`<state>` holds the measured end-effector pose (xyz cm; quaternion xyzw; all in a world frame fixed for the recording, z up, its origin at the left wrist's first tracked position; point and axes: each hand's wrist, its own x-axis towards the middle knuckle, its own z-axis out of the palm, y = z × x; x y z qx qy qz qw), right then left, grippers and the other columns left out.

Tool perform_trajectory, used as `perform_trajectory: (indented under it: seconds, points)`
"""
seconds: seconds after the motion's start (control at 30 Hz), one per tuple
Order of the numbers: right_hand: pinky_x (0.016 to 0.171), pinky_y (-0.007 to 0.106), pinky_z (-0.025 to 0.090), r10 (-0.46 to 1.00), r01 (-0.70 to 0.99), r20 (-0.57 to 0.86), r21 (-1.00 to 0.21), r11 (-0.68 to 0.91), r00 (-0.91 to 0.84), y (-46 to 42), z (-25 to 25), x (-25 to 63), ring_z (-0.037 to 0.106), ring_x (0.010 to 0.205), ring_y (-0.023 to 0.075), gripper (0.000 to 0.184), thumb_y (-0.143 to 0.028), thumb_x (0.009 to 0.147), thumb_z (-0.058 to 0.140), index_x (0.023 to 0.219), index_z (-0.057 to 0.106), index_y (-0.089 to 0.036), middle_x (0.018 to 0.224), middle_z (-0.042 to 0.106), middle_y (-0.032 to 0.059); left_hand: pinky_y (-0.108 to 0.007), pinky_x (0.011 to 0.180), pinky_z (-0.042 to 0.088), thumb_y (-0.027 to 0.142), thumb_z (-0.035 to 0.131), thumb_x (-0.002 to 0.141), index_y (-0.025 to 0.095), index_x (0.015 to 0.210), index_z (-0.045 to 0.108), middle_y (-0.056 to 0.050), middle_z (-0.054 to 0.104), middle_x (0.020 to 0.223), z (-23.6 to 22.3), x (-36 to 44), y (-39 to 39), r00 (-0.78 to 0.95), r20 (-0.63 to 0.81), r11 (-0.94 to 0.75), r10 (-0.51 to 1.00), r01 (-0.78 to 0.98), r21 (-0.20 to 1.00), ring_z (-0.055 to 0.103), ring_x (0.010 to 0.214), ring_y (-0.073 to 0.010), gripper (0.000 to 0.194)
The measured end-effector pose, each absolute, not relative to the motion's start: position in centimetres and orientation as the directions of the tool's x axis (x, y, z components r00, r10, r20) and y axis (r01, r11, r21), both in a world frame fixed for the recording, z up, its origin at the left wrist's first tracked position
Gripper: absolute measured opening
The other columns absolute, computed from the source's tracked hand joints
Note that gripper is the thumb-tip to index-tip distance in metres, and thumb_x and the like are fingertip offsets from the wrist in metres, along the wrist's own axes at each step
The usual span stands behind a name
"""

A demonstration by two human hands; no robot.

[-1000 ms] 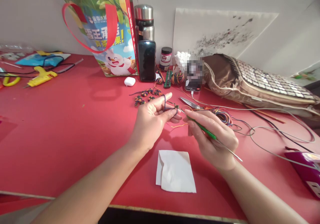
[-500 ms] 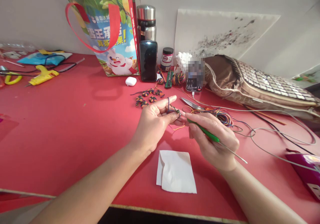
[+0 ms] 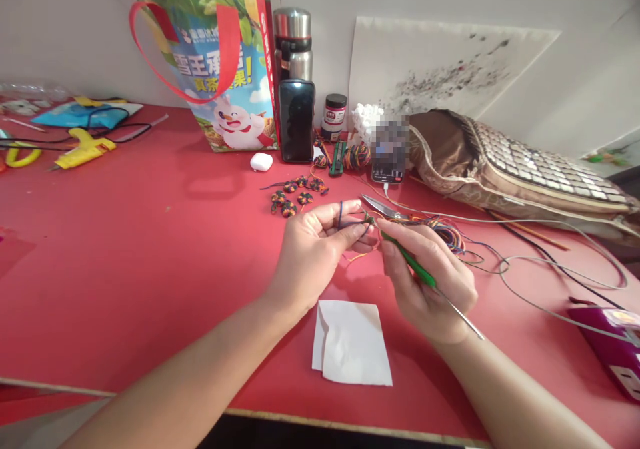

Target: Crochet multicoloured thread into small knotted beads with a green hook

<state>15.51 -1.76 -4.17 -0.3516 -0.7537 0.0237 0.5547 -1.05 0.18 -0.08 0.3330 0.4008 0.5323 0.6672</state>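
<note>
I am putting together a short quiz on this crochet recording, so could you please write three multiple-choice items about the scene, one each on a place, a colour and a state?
1. Where does the folded white paper lie?
A. On the red table, nearer the camera than both hands
B. Inside the printed bag
C. On top of the cushion

2. What colour is the grip of the crochet hook?
A. Yellow
B. Green
C. Black

3. What is the state of the right hand?
A. Flat and open on the table
B. Closed around the hook
C. Holding the scissors

Answers: 1 A, the paper sits on bare tabletop below the wrists. 2 B, a green grip shows between the fingers. 3 B, the fingers wrap the hook, while the left hand pinches the dark thread.
</note>
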Motion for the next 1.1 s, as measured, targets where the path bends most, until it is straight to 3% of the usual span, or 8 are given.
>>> perform_trajectory:
  seconds: [0.23, 0.5, 0.6, 0.87, 1.1]
  points:
    - [0.066, 0.033, 0.062, 0.589, 0.520, 0.800, -0.457, 0.722, -0.115, -2.0, -3.6, 15.1, 0.073, 0.072, 0.0197, 0.033, -0.008, 0.099, 0.065, 0.127, 0.076, -0.024, 0.091, 0.078, 0.0074, -0.028, 0.076, 0.068, 0.013, 0.078, 0.088, 0.015, 0.116, 0.082, 0.000, 0.080, 0.082, -0.6, -1.4, 0.1, 0.012, 0.048, -0.046, 0.999, -0.131, 0.990, 0.078, 0.073, -0.0145, 0.029]
    - [0.061, 0.032, 0.054, 0.730, 0.471, 0.683, -0.636, 0.612, -0.026, -2.5, -3.0, 15.1, 0.062, 0.063, 0.0158, 0.022, -0.012, 0.101, 0.063, 0.113, 0.077, -0.024, 0.080, 0.071, 0.0024, -0.028, 0.080, 0.066, 0.013, 0.068, 0.095, 0.021, 0.121, 0.083, -0.002, 0.078, 0.091, -2.0, -2.0, 0.3, 0.022, 0.384, -0.381, 0.923, 0.197, 0.904, 0.075, 0.076, -0.0141, 0.031]
    - [0.062, 0.031, 0.054, 0.757, 0.435, 0.653, -0.679, 0.591, -0.010, -2.4, -2.9, 15.2, 0.062, 0.063, 0.0149, 0.022, -0.012, 0.102, 0.063, 0.114, 0.077, -0.024, 0.081, 0.071, 0.0014, -0.029, 0.080, 0.066, 0.014, 0.068, 0.096, 0.023, 0.121, 0.084, -0.003, 0.078, 0.093, -2.1, -2.0, 0.4, 0.039, 0.408, -0.407, 0.912, 0.211, 0.889, 0.075, 0.077, -0.0149, 0.031]
    - [0.065, 0.032, 0.055, 0.726, 0.435, 0.685, -0.635, 0.638, -0.064, -2.2, -3.0, 15.4, 0.064, 0.069, 0.0154, 0.023, -0.009, 0.101, 0.064, 0.115, 0.077, -0.022, 0.086, 0.072, 0.0039, -0.028, 0.080, 0.065, 0.014, 0.068, 0.097, 0.022, 0.119, 0.084, -0.003, 0.076, 0.091, -2.1, -1.8, 0.3, 0.069, 0.420, -0.424, 0.905, 0.205, 0.882, 0.076, 0.078, -0.0150, 0.029]
    - [0.054, 0.030, 0.048, 0.829, 0.348, 0.560, -0.777, 0.525, -0.002, -2.3, -3.1, 16.0, 0.060, 0.060, 0.0147, 0.018, -0.021, 0.103, 0.065, 0.111, 0.080, -0.023, 0.079, 0.069, 0.0024, -0.029, 0.078, 0.066, 0.010, 0.064, 0.096, 0.021, 0.123, 0.083, -0.003, 0.075, 0.090, -2.2, -2.3, 0.5, 0.108, 0.418, -0.432, 0.902, 0.220, 0.875, 0.074, 0.077, -0.0150, 0.034]
